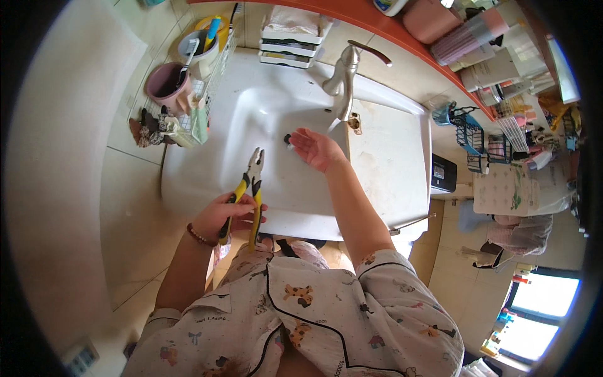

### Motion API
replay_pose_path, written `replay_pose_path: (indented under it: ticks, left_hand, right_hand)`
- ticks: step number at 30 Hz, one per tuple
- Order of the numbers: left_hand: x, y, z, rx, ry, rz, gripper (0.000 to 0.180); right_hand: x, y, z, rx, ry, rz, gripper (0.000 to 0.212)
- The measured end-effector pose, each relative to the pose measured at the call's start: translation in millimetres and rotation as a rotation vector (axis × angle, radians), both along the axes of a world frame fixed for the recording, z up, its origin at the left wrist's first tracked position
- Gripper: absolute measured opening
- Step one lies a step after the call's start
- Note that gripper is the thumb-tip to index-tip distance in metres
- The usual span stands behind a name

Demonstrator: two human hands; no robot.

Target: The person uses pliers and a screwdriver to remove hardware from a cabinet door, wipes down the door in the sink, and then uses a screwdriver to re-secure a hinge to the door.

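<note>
Found left hand (217, 215) curled around spread handles of yellow-and-black combination pliers (254, 169) near washbasin (292, 191) front. Noted right hand (318, 152) outstretched, empty, near faucet (345, 78).

There are two hands (317, 151), one pair of pliers (255, 166), one sink (204, 173), one faucet (343, 78), one bracelet (198, 235) and one pink cup (180, 99).

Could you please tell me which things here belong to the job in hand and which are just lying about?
Seemingly in use:
Yellow-and-black-handled metal pliers, in the left hand
Silvery metal tap, near the open right hand
White, glossy rectangular sink, below the right hand

Apparently just lying about:
Round pink cup
White stacked trays
Blue wire basket
</note>
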State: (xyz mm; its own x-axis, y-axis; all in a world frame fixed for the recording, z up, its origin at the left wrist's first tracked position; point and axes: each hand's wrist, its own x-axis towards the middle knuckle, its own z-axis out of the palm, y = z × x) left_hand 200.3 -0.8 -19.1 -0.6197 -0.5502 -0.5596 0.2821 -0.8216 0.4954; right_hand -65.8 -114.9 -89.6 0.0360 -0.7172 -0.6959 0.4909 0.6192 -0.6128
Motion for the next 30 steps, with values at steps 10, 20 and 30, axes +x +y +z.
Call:
replay_pose_path:
  ticks: [10, 20, 30]
  left_hand:
    - [-110.9, -102.6, -30.5, -0.015, 0.246, -0.292, 0.025]
    - [-112.9, -87.4, -18.3, -0.009, -0.046, -0.326, 0.031]
    - [13.2, -11.9, -9.7, -1.228, -1.221, -0.289, 0.033]
  right_hand:
    - [-17.1, 1.2, 16.7, -0.268, -0.329, -0.132, 0.015]
    - [-42.5, -19.4, -7.1, -0.167, -0.308, -0.627, 0.011]
    - [-30.6, 23.2, 30.7, -0.511, 1.161, 0.353, 0.028]
